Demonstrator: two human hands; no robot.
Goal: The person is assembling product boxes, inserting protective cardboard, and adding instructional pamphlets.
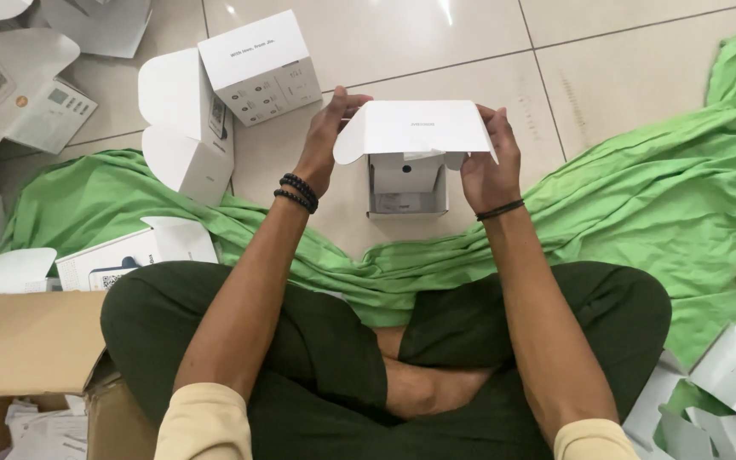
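Observation:
A small white cardboard box (408,181) sits on the tiled floor in front of my crossed legs, its lid flap (415,128) raised toward me. My left hand (324,136) grips the flap's left edge and my right hand (489,162) grips its right edge. Inside the box I see a white insert with a dark round spot. Black bead bracelets ring my left wrist and a thin black band rings my right.
A green cloth (641,196) spreads over the floor around my legs. Two closed white boxes (257,64) (185,128) stand at the back left, with flattened white boxes (134,255) and papers beside them. A brown carton (27,349) stands at my left, white packaging (726,383) at right.

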